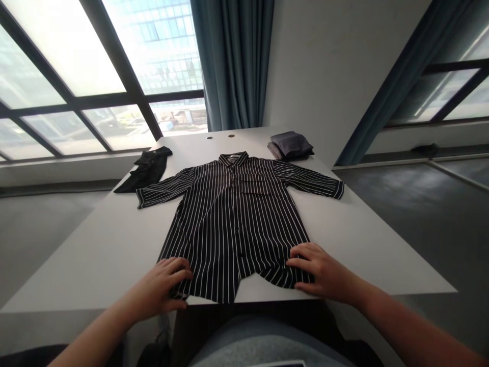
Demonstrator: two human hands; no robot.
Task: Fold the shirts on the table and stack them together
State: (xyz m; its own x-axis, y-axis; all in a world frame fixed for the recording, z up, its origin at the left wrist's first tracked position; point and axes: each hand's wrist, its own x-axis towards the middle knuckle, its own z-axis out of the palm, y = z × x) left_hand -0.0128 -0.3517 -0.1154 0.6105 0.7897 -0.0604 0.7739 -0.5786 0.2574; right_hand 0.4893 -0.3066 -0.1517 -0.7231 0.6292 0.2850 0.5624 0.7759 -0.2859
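A black shirt with white vertical stripes (233, 224) lies flat and face up on the white table (107, 255), its collar far from me and its sleeves spread out. My left hand (164, 283) grips the near left corner of the shirt's hem, with the fingers curled over the cloth. My right hand (319, 267) holds the near right part of the hem, which is bunched a little. Between my hands the hem hangs in an uneven curve near the table's front edge.
A dark folded garment (147, 171) lies crumpled at the table's far left. A folded grey stack of clothes (290, 145) sits at the far right. Two round cable grommets (220, 136) are set in the far end. Large windows and a blue curtain (233, 61) stand beyond.
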